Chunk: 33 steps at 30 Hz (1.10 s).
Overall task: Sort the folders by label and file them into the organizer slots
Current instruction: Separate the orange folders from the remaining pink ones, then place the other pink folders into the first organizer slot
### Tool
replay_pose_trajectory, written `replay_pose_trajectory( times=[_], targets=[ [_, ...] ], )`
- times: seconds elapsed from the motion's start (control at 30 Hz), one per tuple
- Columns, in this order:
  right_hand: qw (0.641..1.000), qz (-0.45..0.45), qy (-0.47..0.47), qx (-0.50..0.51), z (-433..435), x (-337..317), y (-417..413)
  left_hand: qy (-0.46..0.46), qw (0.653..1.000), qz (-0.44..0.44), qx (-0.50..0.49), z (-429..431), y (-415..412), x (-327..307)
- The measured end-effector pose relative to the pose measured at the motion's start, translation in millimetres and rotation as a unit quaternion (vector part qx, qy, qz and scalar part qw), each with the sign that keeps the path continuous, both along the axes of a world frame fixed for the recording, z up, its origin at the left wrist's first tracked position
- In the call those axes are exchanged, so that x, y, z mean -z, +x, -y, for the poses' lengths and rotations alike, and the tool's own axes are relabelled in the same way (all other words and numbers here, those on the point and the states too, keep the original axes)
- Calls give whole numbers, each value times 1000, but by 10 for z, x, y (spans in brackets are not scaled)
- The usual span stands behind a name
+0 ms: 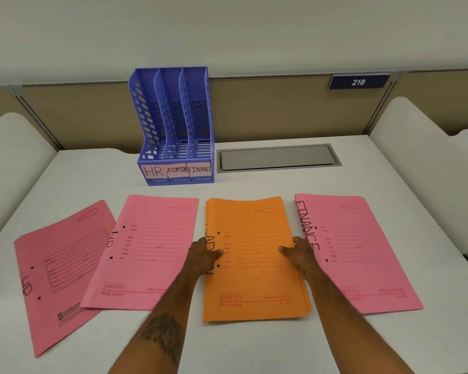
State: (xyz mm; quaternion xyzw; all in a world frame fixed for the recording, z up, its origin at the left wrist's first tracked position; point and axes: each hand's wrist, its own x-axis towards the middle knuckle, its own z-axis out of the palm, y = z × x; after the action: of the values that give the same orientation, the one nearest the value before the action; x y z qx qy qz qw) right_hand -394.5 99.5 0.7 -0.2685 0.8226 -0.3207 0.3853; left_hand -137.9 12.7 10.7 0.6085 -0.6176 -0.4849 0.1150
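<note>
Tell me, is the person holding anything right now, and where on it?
The orange ADMIN folder stack, by its two long side edges: left hand on the labelled spine side, right hand on the opposite edge. It lies flat on the desk.

Two bare forearms are seen, no sleeves, watch or rings being worn. A dark tattoo (164, 337) with dense, blurred patterning is carried on the left forearm (157, 327). The left hand (203, 255) and right hand (299, 255) are ungloved

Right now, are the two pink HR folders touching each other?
Touching. The head view shows the upright HR folder overlapping the tilted HR folder: its lower left corner and left edge lie on top of the tilted one's right side, with no table visible between them.
</note>
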Motion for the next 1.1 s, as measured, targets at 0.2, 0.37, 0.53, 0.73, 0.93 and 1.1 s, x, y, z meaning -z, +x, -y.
replay_pose_trajectory(
  times=[0.2, 0.37, 0.53, 0.73, 0.93, 1.1],
  targets=[
    [988, -130, 67, -51, 50, -51, 34, -4, 999, 31, 3, 46, -41, 68],
    [971, -200, 105, -78, 81, -124, 85, -33, 999, 26, 18, 66, -42, 40],
    [954, -248, 127, -113, 48, -163, 151, -49, 998, 23, 45, 37, 14, 29],
    [917, -341, 62, -199, 230, -230, 533, -134, 968, 186, 105, 43, 280, -2],
    [870, -386, -10, -306, 524, -270, 1315, -203, 922, 312, 103, 118, 1001, -109],
    [839, -421, -37, -344, 688, -247, 1905, -225, 906, 348, 90, 206, 1678, -118]
  ],
)
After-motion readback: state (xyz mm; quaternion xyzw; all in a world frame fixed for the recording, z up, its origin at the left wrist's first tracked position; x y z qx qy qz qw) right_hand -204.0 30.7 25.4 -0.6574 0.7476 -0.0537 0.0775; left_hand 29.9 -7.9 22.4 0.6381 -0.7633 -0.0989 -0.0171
